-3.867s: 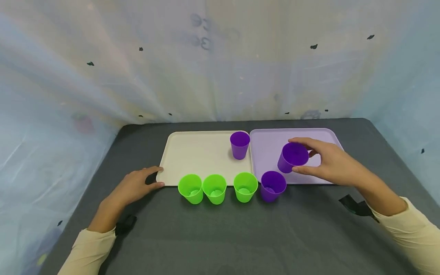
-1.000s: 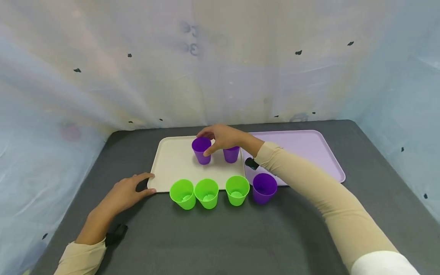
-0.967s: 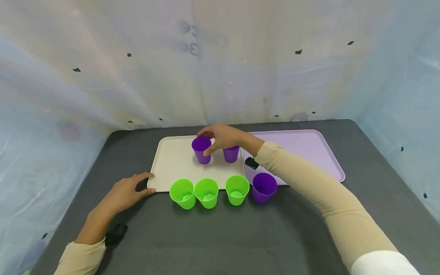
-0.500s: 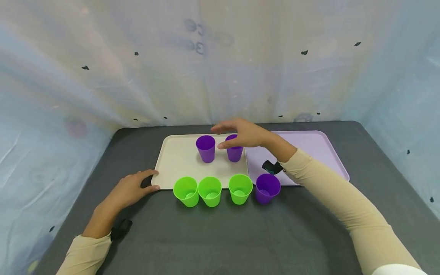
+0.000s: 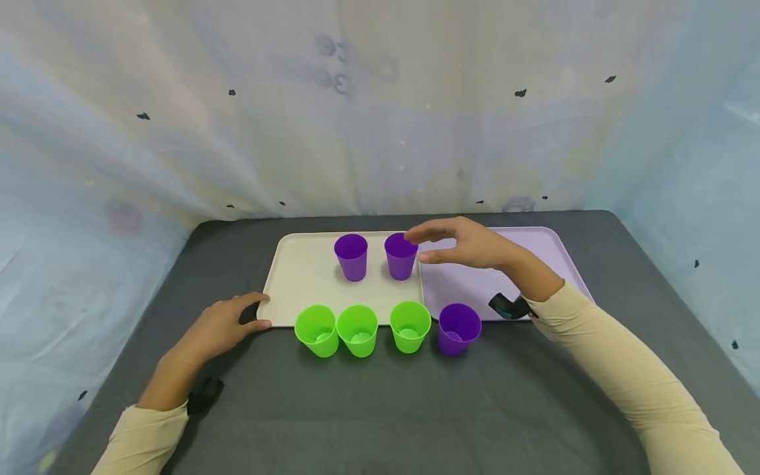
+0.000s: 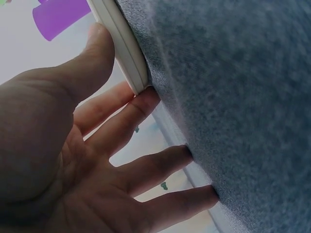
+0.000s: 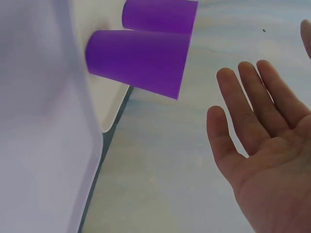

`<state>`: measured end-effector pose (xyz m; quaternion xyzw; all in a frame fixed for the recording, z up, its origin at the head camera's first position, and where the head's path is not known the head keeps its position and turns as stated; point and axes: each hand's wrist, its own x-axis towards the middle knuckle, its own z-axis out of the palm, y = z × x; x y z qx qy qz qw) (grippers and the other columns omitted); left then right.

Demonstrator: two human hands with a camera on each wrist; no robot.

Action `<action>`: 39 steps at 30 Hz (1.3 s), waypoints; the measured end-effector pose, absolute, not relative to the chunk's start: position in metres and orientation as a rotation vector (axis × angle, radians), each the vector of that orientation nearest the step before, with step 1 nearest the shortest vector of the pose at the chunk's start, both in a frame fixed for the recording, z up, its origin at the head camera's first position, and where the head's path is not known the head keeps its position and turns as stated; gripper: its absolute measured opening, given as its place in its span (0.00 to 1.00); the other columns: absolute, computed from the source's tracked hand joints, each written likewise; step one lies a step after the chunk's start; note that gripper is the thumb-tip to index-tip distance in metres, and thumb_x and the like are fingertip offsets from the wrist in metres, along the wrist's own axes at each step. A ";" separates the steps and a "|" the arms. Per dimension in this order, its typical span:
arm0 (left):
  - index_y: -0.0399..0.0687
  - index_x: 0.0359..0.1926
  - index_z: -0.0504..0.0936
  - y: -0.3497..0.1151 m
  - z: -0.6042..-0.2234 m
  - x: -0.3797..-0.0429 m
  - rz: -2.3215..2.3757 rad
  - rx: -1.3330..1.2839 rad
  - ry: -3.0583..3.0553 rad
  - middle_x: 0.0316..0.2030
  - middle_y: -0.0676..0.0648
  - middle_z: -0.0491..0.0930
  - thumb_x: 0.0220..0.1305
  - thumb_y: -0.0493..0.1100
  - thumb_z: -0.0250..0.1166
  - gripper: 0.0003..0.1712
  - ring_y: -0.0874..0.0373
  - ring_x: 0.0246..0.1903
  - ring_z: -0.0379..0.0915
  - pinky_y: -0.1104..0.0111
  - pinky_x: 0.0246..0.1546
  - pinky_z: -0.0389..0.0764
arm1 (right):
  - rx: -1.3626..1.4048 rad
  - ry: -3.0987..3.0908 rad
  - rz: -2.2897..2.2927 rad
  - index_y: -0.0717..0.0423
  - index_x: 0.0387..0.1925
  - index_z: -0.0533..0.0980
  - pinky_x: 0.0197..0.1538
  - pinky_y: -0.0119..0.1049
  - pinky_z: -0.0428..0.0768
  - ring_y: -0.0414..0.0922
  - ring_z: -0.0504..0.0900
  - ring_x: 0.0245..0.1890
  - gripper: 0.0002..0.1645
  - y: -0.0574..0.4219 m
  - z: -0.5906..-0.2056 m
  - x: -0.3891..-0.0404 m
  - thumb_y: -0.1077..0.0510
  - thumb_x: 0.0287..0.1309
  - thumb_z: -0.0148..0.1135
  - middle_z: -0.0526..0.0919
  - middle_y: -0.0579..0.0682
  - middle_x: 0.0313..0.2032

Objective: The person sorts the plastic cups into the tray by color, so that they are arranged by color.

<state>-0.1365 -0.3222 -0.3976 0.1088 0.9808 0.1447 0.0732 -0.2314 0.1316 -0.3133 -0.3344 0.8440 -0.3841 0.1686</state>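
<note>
My left hand [image 5: 216,330] rests against the left end of the cream tray [image 5: 291,290]. In the left wrist view the thumb and fingertips of that hand [image 6: 92,160] touch the tray's rim [image 6: 127,53], the fingers fairly straight. Two purple cups stand upright on the cream tray, a left one [image 5: 351,258] and a right one [image 5: 401,258]. Just right of them my right hand [image 5: 475,245] hovers with nothing in it. Its fingers [image 7: 243,111] are extended, apart from the nearer purple cup [image 7: 138,63] in the right wrist view.
A lilac tray [image 5: 451,287] adjoins the cream one on the right. Along the trays' front edge stand a green cup [image 5: 317,333], a second green cup [image 5: 357,333], a third green cup [image 5: 410,330] and a purple cup [image 5: 458,330]. Plastic sheeting [image 5: 380,132] hangs behind the dark table [image 5: 356,409].
My right hand has carried a purple cup leftward from over the lilac tray, set it on the cream tray, released it and drawn back right. The left hand stays at the tray's edge.
</note>
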 end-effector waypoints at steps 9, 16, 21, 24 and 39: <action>0.49 0.66 0.74 -0.322 -0.400 -0.136 0.435 0.323 2.950 0.62 0.29 0.74 0.64 0.57 0.66 0.34 0.27 0.61 0.69 0.34 0.54 0.71 | -0.993 2.474 -1.017 0.41 0.66 0.73 0.67 0.58 0.71 0.45 0.75 0.66 0.31 0.164 -0.327 -0.203 0.46 0.62 0.68 0.79 0.42 0.62; 0.49 0.66 0.74 -0.321 -0.402 -0.139 0.433 0.338 2.958 0.62 0.29 0.75 0.64 0.58 0.67 0.34 0.28 0.60 0.71 0.35 0.54 0.72 | -1.036 2.582 -0.991 0.35 0.64 0.73 0.64 0.48 0.75 0.40 0.77 0.61 0.30 0.189 -0.338 -0.170 0.46 0.61 0.69 0.78 0.36 0.63; 0.48 0.66 0.74 -0.323 -0.401 -0.138 0.415 0.357 2.963 0.61 0.30 0.76 0.63 0.57 0.68 0.34 0.29 0.58 0.72 0.37 0.52 0.74 | -1.068 2.588 -1.001 0.38 0.67 0.70 0.64 0.37 0.73 0.37 0.74 0.62 0.36 0.199 -0.348 -0.148 0.48 0.58 0.71 0.76 0.37 0.64; 0.47 0.66 0.74 -0.322 -0.401 -0.137 0.429 0.364 2.959 0.60 0.32 0.78 0.63 0.57 0.68 0.35 0.30 0.57 0.74 0.38 0.51 0.75 | -1.063 2.600 -0.997 0.39 0.69 0.69 0.63 0.37 0.73 0.37 0.73 0.63 0.39 0.203 -0.351 -0.139 0.48 0.57 0.73 0.75 0.37 0.65; 0.47 0.67 0.74 -0.320 -0.402 -0.144 0.436 0.315 2.947 0.62 0.32 0.76 0.64 0.58 0.66 0.35 0.29 0.59 0.72 0.36 0.53 0.73 | -1.110 2.635 -0.962 0.40 0.70 0.65 0.64 0.35 0.73 0.38 0.72 0.65 0.44 0.205 -0.354 -0.136 0.44 0.54 0.74 0.73 0.41 0.66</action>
